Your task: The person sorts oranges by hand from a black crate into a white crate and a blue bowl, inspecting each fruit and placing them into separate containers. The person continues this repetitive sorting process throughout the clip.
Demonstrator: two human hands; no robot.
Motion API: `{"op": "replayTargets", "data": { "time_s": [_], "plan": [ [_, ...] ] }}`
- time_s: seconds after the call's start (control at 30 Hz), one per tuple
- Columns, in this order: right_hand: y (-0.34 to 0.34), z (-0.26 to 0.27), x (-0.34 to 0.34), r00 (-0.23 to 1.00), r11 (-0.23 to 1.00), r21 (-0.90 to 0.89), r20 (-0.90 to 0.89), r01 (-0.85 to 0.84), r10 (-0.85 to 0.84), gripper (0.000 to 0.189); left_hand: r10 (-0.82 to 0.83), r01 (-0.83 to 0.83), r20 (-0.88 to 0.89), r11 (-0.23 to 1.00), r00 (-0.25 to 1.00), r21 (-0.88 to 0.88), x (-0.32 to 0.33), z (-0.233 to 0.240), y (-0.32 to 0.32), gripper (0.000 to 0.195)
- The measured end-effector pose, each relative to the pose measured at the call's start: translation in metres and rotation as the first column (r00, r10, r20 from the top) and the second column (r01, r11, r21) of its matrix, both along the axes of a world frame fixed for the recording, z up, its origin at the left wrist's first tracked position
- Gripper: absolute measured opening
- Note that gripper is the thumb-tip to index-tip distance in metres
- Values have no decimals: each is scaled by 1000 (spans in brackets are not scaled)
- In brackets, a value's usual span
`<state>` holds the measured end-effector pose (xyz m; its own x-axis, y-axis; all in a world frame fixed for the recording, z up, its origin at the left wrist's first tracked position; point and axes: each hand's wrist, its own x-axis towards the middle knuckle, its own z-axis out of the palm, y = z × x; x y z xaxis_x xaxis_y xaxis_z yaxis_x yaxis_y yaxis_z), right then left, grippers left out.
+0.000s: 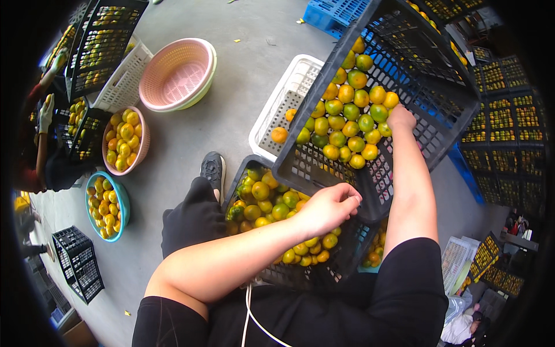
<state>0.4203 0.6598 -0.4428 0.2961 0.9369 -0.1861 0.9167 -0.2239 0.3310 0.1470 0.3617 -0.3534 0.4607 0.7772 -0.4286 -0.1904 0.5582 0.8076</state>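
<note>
A large black plastic crate (295, 158) lies tilted in front of me, with many green-orange citrus fruits (351, 112) gathered inside. My right hand (401, 118) reaches into it at the right edge of the fruit, its fingers against or just behind them; whether it grips one is hidden. Above the near corner of that crate is my left hand (331, 206), fingers curled, thumb near the index finger; no fruit shows in it. Beneath my left forearm, a lower black crate (243, 175) holds more citrus fruits (261, 191). A white plastic basket (277, 102) with a few fruits stands beyond.
Stacked pink and green basins (177, 73) stand on the grey floor. A pink basket (146, 143) and a blue basin (124, 206), both of fruit, stand left, near a gloved co-worker (39, 160). An upright black crate (78, 264) is lower left; fruit-filled crates (503, 117) are stacked right.
</note>
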Motion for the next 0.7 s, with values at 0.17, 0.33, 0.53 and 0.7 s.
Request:
{"op": "replayTargets", "data": {
  "time_s": [0.17,0.33,0.53,0.7],
  "plan": [
    [-112,97,-55,866,960,46,-422,-276,269,63,108,-103,74,993,991,-63,-12,8,-3,26],
    [-225,147,-57,510,702,-442,-851,-559,-129,74,133,-114,93,975,987,-190,-21,17,-9,26],
    [-153,36,-50,773,861,332,-392,-387,498,74,60,-41,102,983,993,-179,-16,13,-14,25],
    [-80,-51,-43,921,903,229,-60,-363,385,83,62,-56,85,996,994,-76,-9,12,-8,26]
  ]
}}
